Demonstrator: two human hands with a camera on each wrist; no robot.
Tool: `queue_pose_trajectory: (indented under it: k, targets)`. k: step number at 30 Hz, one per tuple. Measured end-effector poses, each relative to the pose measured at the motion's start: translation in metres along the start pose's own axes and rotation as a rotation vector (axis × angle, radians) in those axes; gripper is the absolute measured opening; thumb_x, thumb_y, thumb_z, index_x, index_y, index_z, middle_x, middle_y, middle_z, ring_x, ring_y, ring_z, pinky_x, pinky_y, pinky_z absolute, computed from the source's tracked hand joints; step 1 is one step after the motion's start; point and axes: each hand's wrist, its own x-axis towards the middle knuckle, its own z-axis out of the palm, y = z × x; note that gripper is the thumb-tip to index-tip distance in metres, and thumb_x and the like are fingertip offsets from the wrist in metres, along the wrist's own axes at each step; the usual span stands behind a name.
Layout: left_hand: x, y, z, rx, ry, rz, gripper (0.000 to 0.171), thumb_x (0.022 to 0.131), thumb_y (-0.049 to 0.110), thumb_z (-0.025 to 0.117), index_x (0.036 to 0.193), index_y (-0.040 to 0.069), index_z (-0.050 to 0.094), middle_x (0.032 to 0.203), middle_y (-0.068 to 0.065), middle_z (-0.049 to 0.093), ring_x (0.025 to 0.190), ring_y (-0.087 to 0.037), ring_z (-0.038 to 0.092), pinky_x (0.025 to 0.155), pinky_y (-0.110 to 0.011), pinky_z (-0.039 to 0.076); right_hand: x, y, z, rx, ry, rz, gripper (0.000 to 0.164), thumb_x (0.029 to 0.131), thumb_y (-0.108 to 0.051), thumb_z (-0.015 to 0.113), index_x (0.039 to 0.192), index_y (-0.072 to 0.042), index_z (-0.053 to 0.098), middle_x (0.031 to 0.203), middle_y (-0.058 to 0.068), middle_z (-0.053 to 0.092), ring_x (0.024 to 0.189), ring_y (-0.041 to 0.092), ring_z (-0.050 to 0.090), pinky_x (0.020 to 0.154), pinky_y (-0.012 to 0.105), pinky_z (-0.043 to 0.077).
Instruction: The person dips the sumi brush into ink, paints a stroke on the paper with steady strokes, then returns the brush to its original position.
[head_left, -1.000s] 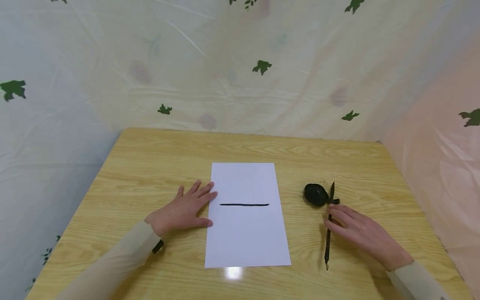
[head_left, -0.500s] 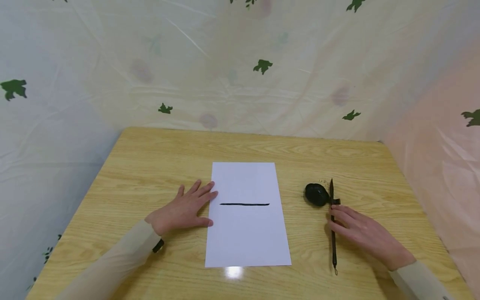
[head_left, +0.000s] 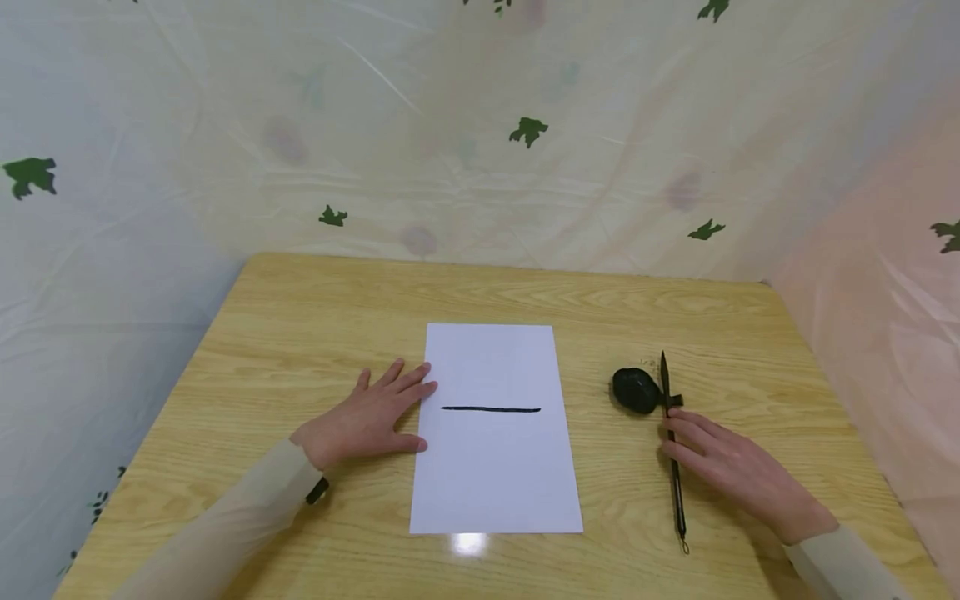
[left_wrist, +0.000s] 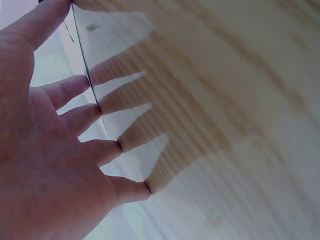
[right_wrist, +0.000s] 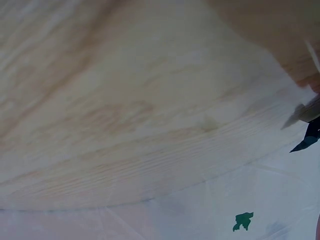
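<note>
A white sheet of paper (head_left: 495, 483) lies on the table with one black horizontal stroke (head_left: 491, 409) across its middle. My left hand (head_left: 363, 425) rests flat and spread at its left edge, fingertips and thumb tip on the paper; the left wrist view shows its palm side with straight fingers. To the right, my right hand (head_left: 735, 471) pinches a black writing brush (head_left: 677, 492) partway along the handle. The bristle tip points away from me, and the brush crosses a small black rest (head_left: 677, 401) beside a round, glossy black ink dish (head_left: 635, 391).
The wooden table (head_left: 300, 317) has a curtain (head_left: 420, 108) with green bird shapes behind it and at its sides. Dark specks (head_left: 648, 362) mark the wood behind the dish. A light reflects at the paper's near edge.
The brush has turned: its looped end has swung right, and its tip has slid slightly farther away. My right hand has shifted a little right with it. The left hand holds its place.
</note>
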Motion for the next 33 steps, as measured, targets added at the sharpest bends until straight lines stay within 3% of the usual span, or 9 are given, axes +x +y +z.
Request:
queue_pose_trajectory:
  k: [4, 14, 19, 25, 29, 33]
  targets:
    - [-0.0002, -0.0008, 0.0008, 0.002, 0.003, 0.002, 0.086, 0.094, 0.050, 0.073, 0.162, 0.013, 0.037, 0.172, -0.007, 0.020, 0.157, -0.044, 0.008, 0.113, -0.079, 0.009, -0.0004, -0.0007, -0.0004, -0.005, -0.020, 0.017, 0.065, 0.113, -0.012, -0.002, 0.127, -0.009, 0.062, 0.138, 0.016, 0.060, 0.127, 0.035, 0.053, 0.086, 0.045, 0.054]
    - [-0.0002, 0.0019, 0.0003, 0.008, -0.001, -0.019, 0.084, 0.093, 0.049, 0.072, 0.161, 0.013, 0.039, 0.172, -0.005, 0.022, 0.157, -0.042, 0.009, 0.113, -0.079, 0.010, -0.0003, -0.0018, 0.0011, 0.011, -0.020, 0.053, 0.067, 0.113, -0.013, -0.003, 0.125, -0.008, 0.062, 0.138, 0.017, 0.059, 0.127, 0.035, 0.054, 0.084, 0.048, 0.056]
    - [0.0005, 0.0041, 0.0003, 0.016, 0.008, -0.023, 0.084, 0.091, 0.047, 0.073, 0.159, 0.011, 0.040, 0.171, -0.007, 0.024, 0.157, -0.043, 0.011, 0.111, -0.080, 0.013, -0.0010, -0.0028, 0.0002, 0.002, -0.004, 0.072, 0.065, 0.114, -0.014, -0.001, 0.129, -0.010, 0.062, 0.141, 0.015, 0.059, 0.129, 0.033, 0.054, 0.099, 0.039, 0.043]
    - [0.0003, 0.0053, 0.0009, 0.016, 0.007, -0.040, 0.085, 0.090, 0.046, 0.074, 0.158, 0.009, 0.038, 0.171, -0.007, 0.024, 0.157, -0.042, 0.012, 0.111, -0.080, 0.014, 0.0004, -0.0020, -0.0033, 0.039, 0.008, 0.069, 0.065, 0.115, -0.016, 0.002, 0.129, -0.006, 0.064, 0.141, 0.015, 0.059, 0.128, 0.032, 0.055, 0.108, 0.033, 0.030]
    - [0.0003, 0.0047, 0.0009, 0.015, 0.002, -0.041, 0.079, 0.091, 0.047, 0.072, 0.153, 0.009, 0.045, 0.171, -0.007, 0.024, 0.157, -0.041, 0.011, 0.110, -0.081, 0.014, 0.0009, -0.0005, -0.0044, 0.057, 0.009, 0.064, 0.063, 0.115, -0.014, 0.003, 0.127, -0.004, 0.064, 0.139, 0.017, 0.060, 0.128, 0.033, 0.054, 0.119, 0.026, 0.018]
    - [0.0008, 0.0040, 0.0001, 0.009, 0.000, -0.035, 0.071, 0.095, 0.048, 0.066, 0.152, 0.010, 0.048, 0.171, -0.007, 0.023, 0.157, -0.041, 0.011, 0.111, -0.080, 0.013, 0.0009, 0.0014, -0.0071, 0.055, 0.030, 0.069, 0.061, 0.115, -0.013, 0.006, 0.125, -0.003, 0.065, 0.137, 0.019, 0.060, 0.126, 0.036, 0.053, 0.124, 0.027, 0.008]
